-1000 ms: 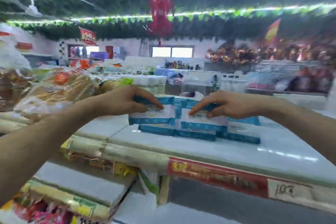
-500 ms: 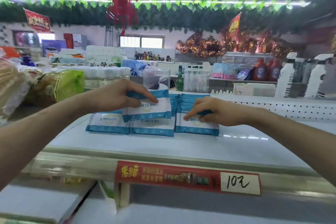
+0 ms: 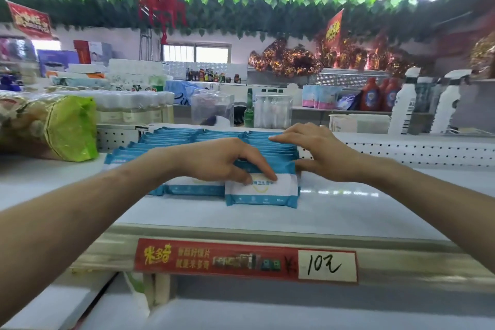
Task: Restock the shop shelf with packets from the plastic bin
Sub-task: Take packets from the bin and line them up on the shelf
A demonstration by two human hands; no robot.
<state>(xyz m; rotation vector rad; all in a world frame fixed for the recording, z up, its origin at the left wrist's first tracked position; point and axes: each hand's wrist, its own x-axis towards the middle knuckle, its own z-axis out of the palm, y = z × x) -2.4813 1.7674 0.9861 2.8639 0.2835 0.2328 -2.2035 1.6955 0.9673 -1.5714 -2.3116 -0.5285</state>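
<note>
Left hand (image 3: 214, 161) pinches the front packet (image 3: 261, 194) by its top edge, fingers curled over it. Right hand (image 3: 318, 153), at its 2 o'clock, lies released, fingers flat on the packets (image 3: 174, 136) ranked behind. All sit mid-shelf (image 3: 375, 209); price tag (image 3: 246, 260) at 6 o'clock.

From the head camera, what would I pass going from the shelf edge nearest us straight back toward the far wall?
Red price label → front packet → rows of blue packets → clear plastic container → window.
</note>
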